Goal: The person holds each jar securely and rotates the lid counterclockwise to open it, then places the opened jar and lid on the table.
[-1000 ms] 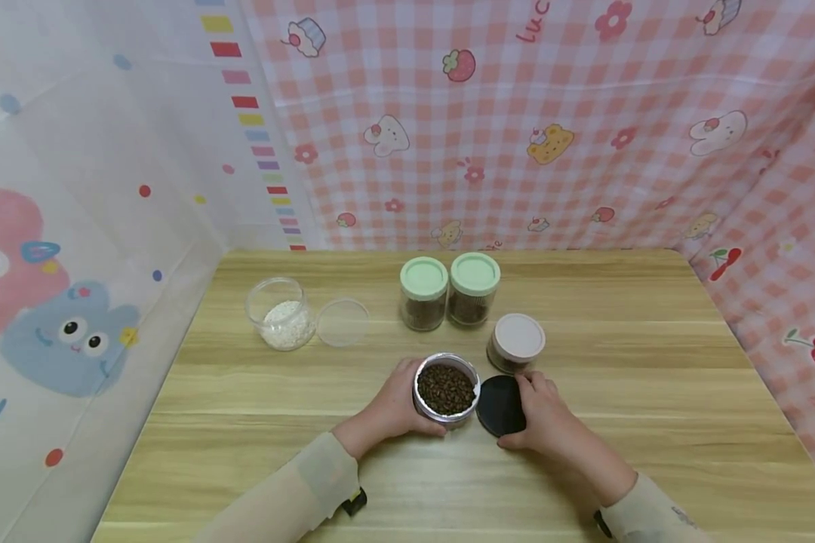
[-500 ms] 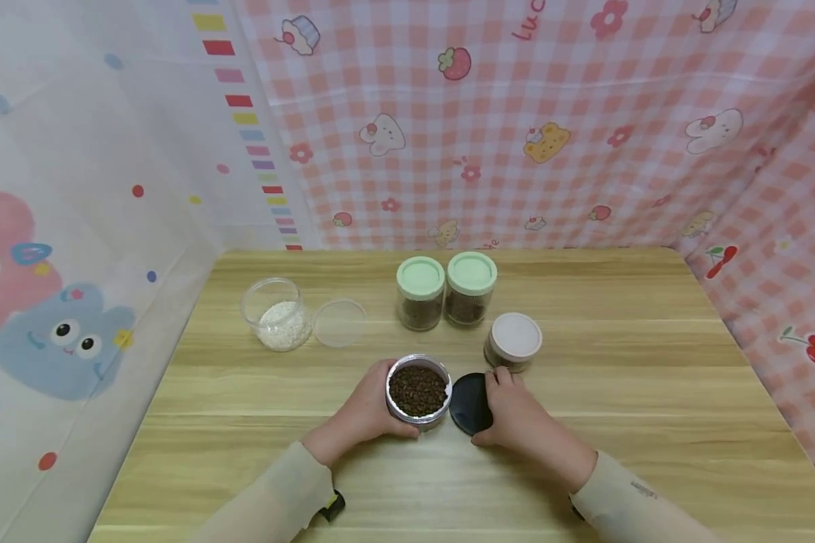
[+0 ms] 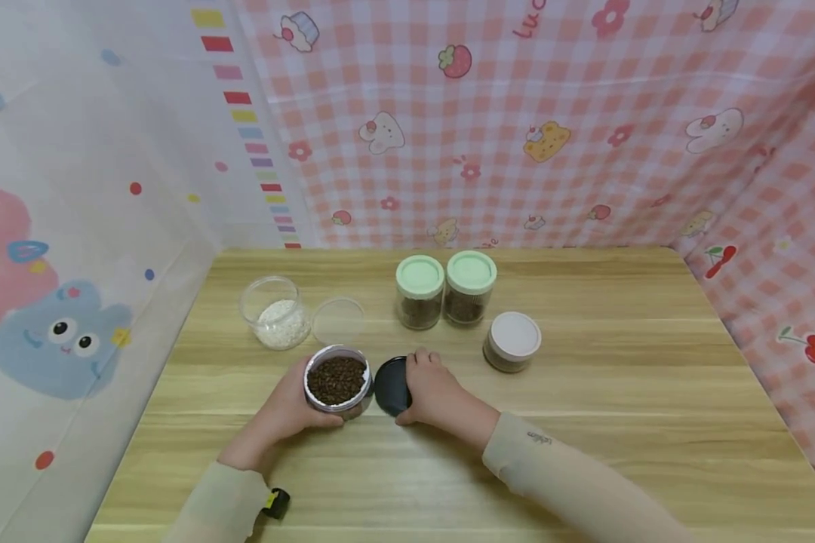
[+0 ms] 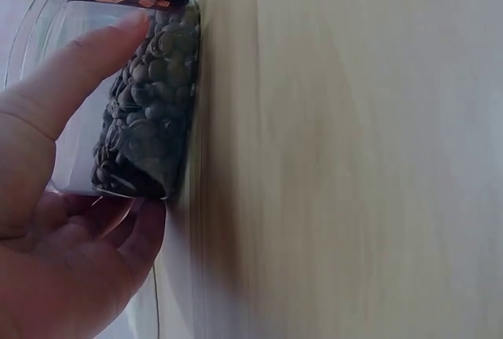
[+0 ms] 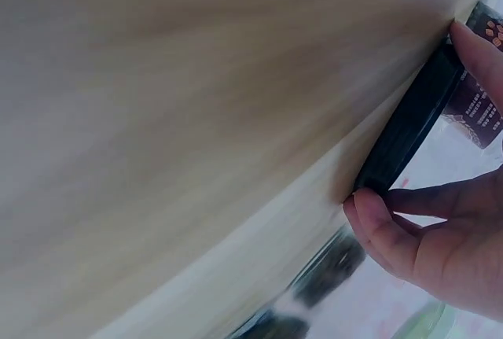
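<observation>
My left hand point(image 3: 290, 406) grips a clear plastic jar of coffee beans point(image 3: 336, 379) from its left side. The jar is uncapped, and dark brown beans show inside its silvery rim. In the left wrist view the thumb and fingers curl round the jar's wall point(image 4: 149, 103), its base at the wooden tabletop. Just right of the jar, my right hand point(image 3: 438, 392) holds a round black lid point(image 3: 392, 386) by its edge. Seen from the right wrist, the thumb and fingertips pinch opposite sides of the lid point(image 5: 413, 123), which lies close over the table.
Behind the left hand stand an open jar of white grains point(image 3: 281, 324) and a clear round lid point(image 3: 338, 322). Two green-lidded jars point(image 3: 419, 294) point(image 3: 471, 289) stand at the back. A white-lidded jar point(image 3: 513, 339) is to the right. Patterned cloths point(image 3: 475, 136) border the table.
Both hands have moved left together, the left with the jar of coffee beans and the right with the black lid. The white-lidded jar now stands well apart from the right hand.
</observation>
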The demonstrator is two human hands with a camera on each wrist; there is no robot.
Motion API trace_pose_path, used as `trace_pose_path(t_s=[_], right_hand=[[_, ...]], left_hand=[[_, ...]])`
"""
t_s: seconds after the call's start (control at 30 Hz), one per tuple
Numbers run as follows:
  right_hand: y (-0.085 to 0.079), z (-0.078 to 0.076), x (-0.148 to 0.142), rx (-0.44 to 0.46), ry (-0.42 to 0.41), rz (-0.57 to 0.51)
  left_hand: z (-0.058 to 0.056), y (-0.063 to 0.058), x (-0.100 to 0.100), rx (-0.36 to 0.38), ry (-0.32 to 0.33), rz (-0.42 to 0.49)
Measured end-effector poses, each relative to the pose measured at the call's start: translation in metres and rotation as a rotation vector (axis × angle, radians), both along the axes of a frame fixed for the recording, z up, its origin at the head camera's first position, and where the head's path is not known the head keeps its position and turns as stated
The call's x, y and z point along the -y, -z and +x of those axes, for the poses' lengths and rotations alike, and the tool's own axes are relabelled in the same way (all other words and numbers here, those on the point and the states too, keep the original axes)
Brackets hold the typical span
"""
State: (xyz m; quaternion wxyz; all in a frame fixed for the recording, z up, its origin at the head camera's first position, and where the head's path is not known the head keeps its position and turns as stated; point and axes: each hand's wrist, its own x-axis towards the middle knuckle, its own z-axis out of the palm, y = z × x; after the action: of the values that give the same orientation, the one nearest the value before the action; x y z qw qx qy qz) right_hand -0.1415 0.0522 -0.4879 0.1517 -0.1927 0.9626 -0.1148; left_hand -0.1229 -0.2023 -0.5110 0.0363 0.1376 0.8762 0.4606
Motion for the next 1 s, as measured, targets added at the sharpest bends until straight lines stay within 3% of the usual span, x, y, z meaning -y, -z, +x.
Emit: trace_pose_path(t_s=[0.27,0.43,0.7,1.0], right_hand=[[0.000,-0.009,0.051,-0.001,-0.042,0.050],[0.004,-0.010,0.077,-0.050,-0.060,0.051],[0.003,-0.009,0.104,-0.070,-0.039,0.052],[0.004,-0.012,0.122,-0.076,-0.016,0.069]], left_hand=[[0.006,-0.001,0.044,-0.015,-0.076,-0.044],[0.014,-0.006,0.066,-0.049,-0.127,-0.104],[0.013,-0.007,0.091,-0.109,-0.123,-0.120],[0.009,-0.007,0.106,-0.099,-0.116,-0.082]])
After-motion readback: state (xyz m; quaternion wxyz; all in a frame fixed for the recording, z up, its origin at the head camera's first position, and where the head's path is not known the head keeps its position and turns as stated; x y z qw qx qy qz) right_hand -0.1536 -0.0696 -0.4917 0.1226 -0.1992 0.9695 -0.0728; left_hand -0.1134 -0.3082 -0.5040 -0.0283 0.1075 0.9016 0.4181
